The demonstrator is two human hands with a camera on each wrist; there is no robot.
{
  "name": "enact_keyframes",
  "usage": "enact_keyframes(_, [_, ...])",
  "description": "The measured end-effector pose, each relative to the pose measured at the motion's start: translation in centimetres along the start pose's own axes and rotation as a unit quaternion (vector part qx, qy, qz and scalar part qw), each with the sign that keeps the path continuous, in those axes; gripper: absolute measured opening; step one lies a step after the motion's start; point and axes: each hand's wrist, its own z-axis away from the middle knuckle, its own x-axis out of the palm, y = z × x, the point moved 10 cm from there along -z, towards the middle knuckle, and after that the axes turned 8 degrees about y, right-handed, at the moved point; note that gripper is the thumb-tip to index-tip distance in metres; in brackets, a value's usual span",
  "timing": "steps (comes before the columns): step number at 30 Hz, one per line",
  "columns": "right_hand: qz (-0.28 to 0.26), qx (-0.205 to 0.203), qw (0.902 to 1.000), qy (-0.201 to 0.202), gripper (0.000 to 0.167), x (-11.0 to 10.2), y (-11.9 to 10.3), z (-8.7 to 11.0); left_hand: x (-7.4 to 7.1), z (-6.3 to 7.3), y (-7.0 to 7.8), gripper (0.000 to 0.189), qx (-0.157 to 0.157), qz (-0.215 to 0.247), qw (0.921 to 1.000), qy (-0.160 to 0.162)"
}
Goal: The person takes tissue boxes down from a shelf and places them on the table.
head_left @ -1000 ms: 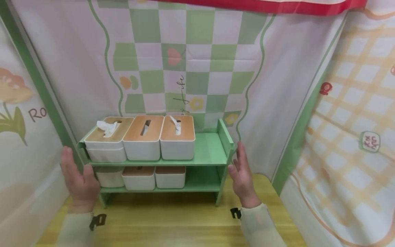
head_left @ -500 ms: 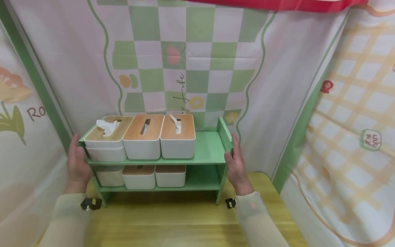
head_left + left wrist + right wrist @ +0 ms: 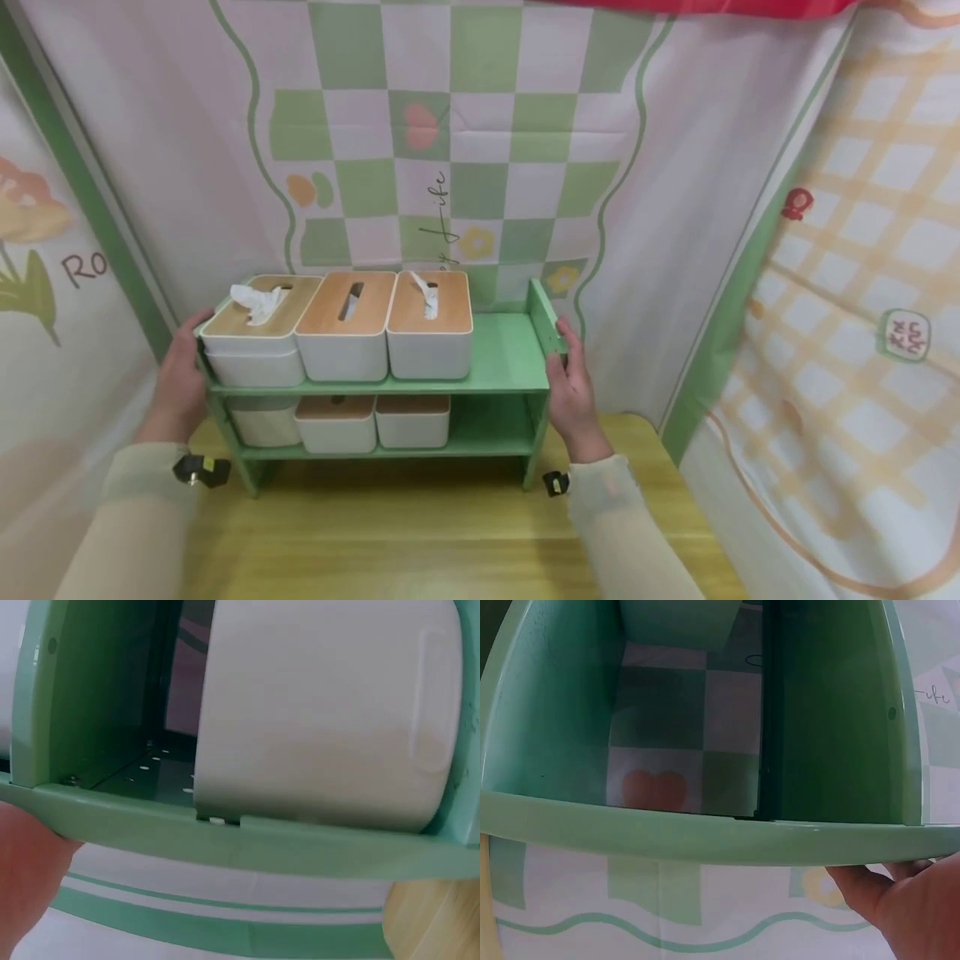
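Observation:
A green two-tier shelf stands against the back wall, and my hands lie at its two ends. My left hand touches the outer side of the left end panel, with its fingertips near the top. At the right end panel, my right hand rests its extended fingers along the outside. On the upper tier stand white tissue boxes with wooden lids: a left box, a middle box and a right box. In the left wrist view a white bin sits inside the shelf.
The lower tier holds a plain white bin and two smaller wood-lidded boxes, one of them a box in the middle. Beneath is a wooden table. Printed fabric walls enclose the back and sides.
Both hands have moved in from beside the shelf to its end panels. The left has gone up and outward, the right slightly left. The boxes keep their places on the shelf.

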Motion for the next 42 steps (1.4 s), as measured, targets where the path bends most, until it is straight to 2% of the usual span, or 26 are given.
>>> enact_keyframes(3, [0.017,0.02,0.9996,0.007,0.047,0.0,0.4,0.0,0.1,0.1,-0.2,0.066,-0.014,0.001,0.9999,-0.009])
enact_keyframes(7, [0.048,0.027,0.998,0.03,0.044,-0.2,0.4,-0.2,0.0,-0.2,-0.1,0.068,-0.017,-0.003,0.9998,-0.005])
enact_keyframes(14, [0.057,0.039,0.9956,0.064,0.041,-1.0,0.7,-0.3,0.3,-0.5,0.3,0.069,-0.015,-0.007,0.9999,0.003])
enact_keyframes(21, [0.048,0.042,0.9952,0.074,0.039,-1.8,0.6,-0.4,1.1,-0.2,0.3,0.066,-0.037,0.019,0.9991,0.003])
enact_keyframes(28, [0.043,0.054,0.9947,0.076,0.039,-2.7,0.3,-0.6,1.8,-0.1,0.6,0.068,-0.037,0.002,0.9993,0.01])
enact_keyframes(33, [0.042,0.059,0.9944,0.078,0.039,-3.4,0.7,-0.8,2.4,0.1,1.1,0.066,-0.044,0.015,0.9988,0.016])
enact_keyframes(38, [0.039,0.064,0.994,0.079,0.04,-3.5,0.8,-0.7,2.3,0.4,1.5,0.066,-0.043,0.021,0.9985,0.026])
enact_keyframes(42, [0.038,0.068,0.9937,0.08,0.038,-3.4,0.9,-0.5,2.2,0.5,1.2,0.067,-0.051,0.021,0.9981,0.028])
